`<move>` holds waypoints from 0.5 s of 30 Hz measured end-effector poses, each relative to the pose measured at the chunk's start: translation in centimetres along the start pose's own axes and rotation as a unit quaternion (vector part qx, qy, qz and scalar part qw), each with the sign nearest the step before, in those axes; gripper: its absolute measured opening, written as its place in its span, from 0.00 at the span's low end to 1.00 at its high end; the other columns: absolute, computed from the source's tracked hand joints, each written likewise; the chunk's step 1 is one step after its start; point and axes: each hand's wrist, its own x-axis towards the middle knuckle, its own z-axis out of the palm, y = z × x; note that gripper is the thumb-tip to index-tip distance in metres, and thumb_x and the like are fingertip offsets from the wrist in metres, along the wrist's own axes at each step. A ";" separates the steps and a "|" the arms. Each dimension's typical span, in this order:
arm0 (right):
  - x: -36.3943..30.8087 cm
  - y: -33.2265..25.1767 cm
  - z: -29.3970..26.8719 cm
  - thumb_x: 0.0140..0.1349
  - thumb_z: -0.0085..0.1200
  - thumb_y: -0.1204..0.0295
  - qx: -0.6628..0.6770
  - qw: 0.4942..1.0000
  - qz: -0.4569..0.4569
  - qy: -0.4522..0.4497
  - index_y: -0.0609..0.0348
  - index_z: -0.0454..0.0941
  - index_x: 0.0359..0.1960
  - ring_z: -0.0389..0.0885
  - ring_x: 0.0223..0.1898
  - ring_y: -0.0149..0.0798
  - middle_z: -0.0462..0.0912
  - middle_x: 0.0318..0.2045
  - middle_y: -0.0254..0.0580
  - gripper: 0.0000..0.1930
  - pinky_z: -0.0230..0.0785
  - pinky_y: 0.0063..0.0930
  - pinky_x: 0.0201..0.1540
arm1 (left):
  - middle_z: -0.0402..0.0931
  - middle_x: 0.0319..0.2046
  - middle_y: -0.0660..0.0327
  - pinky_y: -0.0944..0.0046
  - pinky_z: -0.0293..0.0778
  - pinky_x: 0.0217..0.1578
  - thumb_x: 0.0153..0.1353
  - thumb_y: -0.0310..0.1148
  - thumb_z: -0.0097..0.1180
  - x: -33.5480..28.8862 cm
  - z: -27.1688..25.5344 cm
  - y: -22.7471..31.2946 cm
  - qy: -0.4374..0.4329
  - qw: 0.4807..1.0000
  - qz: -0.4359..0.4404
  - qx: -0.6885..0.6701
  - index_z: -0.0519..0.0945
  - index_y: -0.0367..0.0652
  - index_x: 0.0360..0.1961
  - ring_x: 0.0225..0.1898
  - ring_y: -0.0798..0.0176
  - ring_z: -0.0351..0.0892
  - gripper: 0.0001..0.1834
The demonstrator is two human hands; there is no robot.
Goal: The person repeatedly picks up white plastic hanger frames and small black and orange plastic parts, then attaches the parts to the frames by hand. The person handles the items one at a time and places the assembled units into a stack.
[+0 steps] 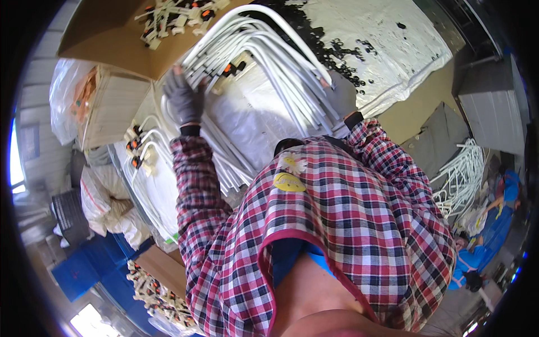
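A white U-shaped bent tube (281, 22) lies uppermost over a stack of similar bent tubes (247, 36) on the plastic-covered table. My left hand (184, 100), in a grey glove with bare fingertips, is closed around its left leg. At the other leg, my right hand (340, 96) grips the tube's end; most of its fingers are hidden behind the palm. Between the tubes sits a small black and orange fitting (230, 69), close to my left hand.
Cream and orange plastic parts (174, 19) fill an open cardboard box (106, 39) at the far left. Small black rings (342, 56) are scattered over a white sheet (387, 39). More bent tubes (463, 174) are piled at right, near a person in blue (469, 261).
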 end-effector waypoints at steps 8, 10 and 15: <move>0.3 0.2 -4.3 0.68 0.47 0.45 0.159 0.983 -0.017 -0.091 0.62 0.82 0.41 0.82 0.27 0.41 0.83 0.26 0.47 0.28 0.72 0.34 0.34 | 0.74 0.27 0.66 0.69 0.68 0.29 0.66 0.28 0.54 7.2 -9.3 -1.1 -0.310 0.885 -0.051 -0.342 0.76 0.38 0.46 0.26 0.69 0.70 0.09; 1.6 1.4 -3.7 0.68 0.45 0.41 0.190 0.965 0.063 -0.168 0.62 0.83 0.36 0.80 0.27 0.37 0.82 0.24 0.47 0.31 0.72 0.32 0.35 | 0.70 0.27 0.70 0.74 0.64 0.27 0.67 0.26 0.51 7.1 -11.4 -2.3 -0.380 0.847 -0.140 -0.344 0.77 0.38 0.47 0.26 0.77 0.65 0.09; 5.7 7.8 -3.6 0.57 0.63 0.60 -0.051 0.978 0.155 0.130 0.52 0.81 0.42 0.82 0.40 0.49 0.82 0.40 0.44 0.14 0.75 0.39 0.42 | 0.70 0.26 0.71 0.75 0.60 0.25 0.68 0.28 0.52 4.8 -16.3 -2.7 -0.389 0.833 -0.256 -0.300 0.77 0.33 0.51 0.24 0.78 0.63 0.14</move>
